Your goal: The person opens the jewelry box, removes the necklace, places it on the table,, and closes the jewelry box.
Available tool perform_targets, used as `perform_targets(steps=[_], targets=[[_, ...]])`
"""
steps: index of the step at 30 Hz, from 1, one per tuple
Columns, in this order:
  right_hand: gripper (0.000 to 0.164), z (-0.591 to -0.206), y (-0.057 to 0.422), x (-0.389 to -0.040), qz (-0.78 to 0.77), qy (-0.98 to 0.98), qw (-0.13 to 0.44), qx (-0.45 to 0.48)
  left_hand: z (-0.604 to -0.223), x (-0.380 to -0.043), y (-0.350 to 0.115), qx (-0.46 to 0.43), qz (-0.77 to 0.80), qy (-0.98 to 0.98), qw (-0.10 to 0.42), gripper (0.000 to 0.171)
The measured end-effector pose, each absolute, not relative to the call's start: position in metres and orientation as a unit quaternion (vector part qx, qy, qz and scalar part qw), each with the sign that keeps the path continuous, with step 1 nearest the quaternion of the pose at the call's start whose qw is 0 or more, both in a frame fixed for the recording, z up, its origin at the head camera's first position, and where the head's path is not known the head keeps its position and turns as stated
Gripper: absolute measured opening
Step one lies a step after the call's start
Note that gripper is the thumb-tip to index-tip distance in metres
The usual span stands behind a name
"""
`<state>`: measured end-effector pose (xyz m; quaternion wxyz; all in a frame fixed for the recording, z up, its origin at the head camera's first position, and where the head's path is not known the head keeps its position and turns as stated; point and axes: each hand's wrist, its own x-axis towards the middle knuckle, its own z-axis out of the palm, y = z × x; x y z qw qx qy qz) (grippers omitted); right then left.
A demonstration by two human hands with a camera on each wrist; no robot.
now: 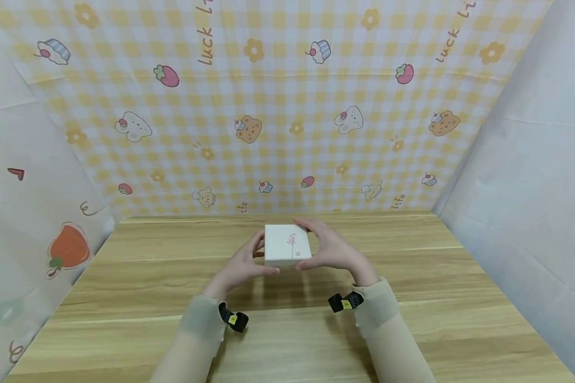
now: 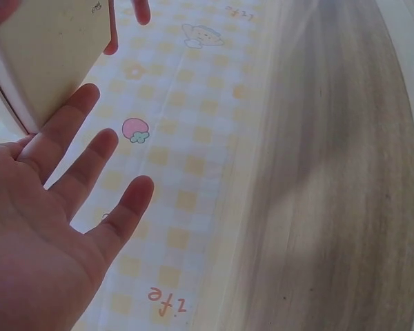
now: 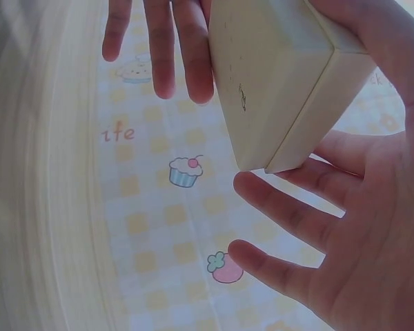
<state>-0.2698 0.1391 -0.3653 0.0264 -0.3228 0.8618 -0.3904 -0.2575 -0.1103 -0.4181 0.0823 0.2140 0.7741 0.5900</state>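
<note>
Holding the white box (image 1: 279, 242) up off the wooden table (image 1: 124, 298) seemed the step in hand, the right hand (image 1: 337, 252) pinching it between thumb and fingers at its right side. The left hand (image 1: 241, 266) seemed to grip the opposite side, though its contact was partly hidden; the next move appeared to call for even, steady pressure.

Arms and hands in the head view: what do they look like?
Left hand and right hand bare, no gloves. Long, pale cream sleeves, greyish at the cuffs. Black device with yellow label at each wrist.
</note>
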Motion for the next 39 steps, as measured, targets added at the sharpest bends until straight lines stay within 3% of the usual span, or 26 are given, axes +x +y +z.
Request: perform_targets(steps=[23,39], targets=[[0.101,-0.366,0.1387,-0.2706,-0.382,0.865,0.022,-0.325,-0.4198,-0.2588,-0.1121,0.214,0.582,0.781,0.074,0.093],[0.104,-0.365,0.1367,-0.2664,-0.388,0.859,0.053,-0.331,-0.4222,-0.2585,-0.107,0.227,0.567,0.789,0.066,0.09]])
